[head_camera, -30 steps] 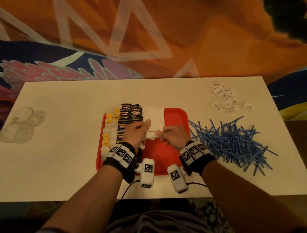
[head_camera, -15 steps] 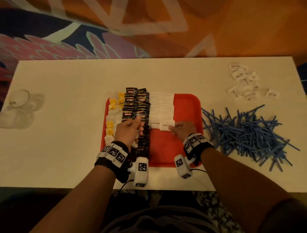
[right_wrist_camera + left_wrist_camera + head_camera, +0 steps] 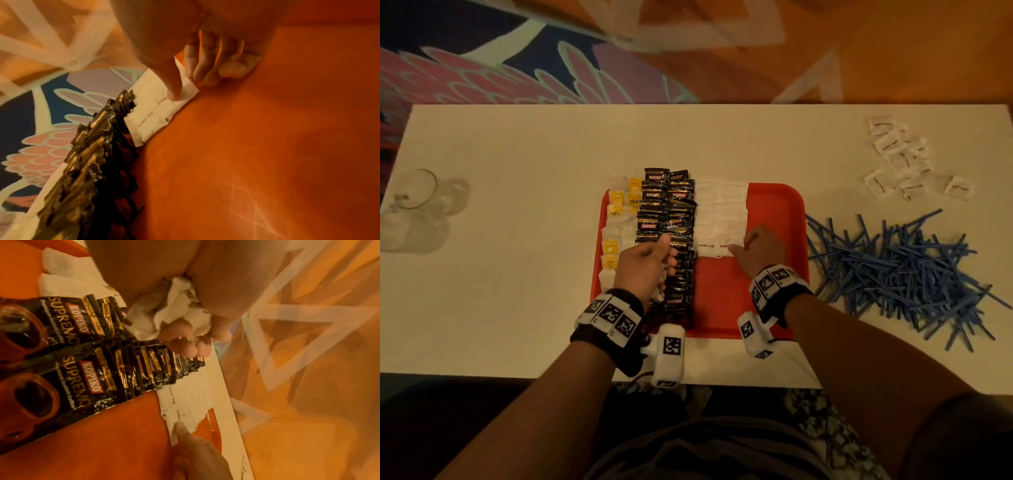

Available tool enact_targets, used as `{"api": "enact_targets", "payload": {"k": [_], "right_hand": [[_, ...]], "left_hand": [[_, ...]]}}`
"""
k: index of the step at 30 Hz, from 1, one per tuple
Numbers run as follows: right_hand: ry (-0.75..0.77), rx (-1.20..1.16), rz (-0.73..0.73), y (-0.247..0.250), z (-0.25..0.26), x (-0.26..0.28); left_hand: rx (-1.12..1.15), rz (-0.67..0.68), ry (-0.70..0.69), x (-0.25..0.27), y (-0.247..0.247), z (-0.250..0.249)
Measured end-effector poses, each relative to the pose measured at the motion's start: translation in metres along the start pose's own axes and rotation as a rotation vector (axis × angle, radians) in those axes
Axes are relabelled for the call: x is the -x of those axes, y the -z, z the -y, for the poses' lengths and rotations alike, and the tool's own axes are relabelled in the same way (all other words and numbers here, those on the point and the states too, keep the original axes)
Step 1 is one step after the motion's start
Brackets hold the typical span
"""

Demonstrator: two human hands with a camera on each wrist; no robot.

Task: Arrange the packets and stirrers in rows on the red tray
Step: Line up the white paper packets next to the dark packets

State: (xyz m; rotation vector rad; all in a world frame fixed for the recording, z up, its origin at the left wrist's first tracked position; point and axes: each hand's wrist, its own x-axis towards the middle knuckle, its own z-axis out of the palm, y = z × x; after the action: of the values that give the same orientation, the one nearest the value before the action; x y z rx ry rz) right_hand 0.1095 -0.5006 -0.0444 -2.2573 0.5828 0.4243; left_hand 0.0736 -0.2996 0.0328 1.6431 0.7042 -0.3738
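The red tray (image 3: 777, 212) carries rows of yellow and white tea packets (image 3: 619, 219), black coffee sachets (image 3: 667, 219) and white sugar packets (image 3: 722, 212). My left hand (image 3: 667, 262) hovers over the black sachets and grips a crumpled bunch of white packets (image 3: 179, 316). My right hand (image 3: 739, 248) is at the near end of the sugar row. Its thumb (image 3: 171, 87) presses the frontmost sugar packet (image 3: 185, 92), and its curled fingers (image 3: 205, 69) sit against that packet's right edge on the tray. Blue stirrers (image 3: 904, 270) lie heaped right of the tray.
Loose white packets (image 3: 900, 161) are scattered at the table's back right. Clear glasses (image 3: 417, 209) stand at the far left. The near right half of the tray (image 3: 267, 146) is bare red. A patterned carpet lies beyond the white table (image 3: 517, 154).
My right hand has brought one white sugar packet down onto the tray at the near end of the sugar row. My left hand drew back over the black sachets with its bunch.
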Motion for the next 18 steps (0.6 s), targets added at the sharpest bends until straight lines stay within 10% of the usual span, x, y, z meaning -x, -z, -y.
{"api": "enact_targets", "payload": {"k": [4,18], "right_hand": [[0.257,0.041,0.007,-0.012,0.011,0.006],[0.241,-0.042,0.049,0.007,0.02,0.014]], "left_hand": [[0.011,-0.004,0.012,0.0,0.002,-0.001],[0.172,0.061,0.095,0.004,0.005,-0.015]]}}
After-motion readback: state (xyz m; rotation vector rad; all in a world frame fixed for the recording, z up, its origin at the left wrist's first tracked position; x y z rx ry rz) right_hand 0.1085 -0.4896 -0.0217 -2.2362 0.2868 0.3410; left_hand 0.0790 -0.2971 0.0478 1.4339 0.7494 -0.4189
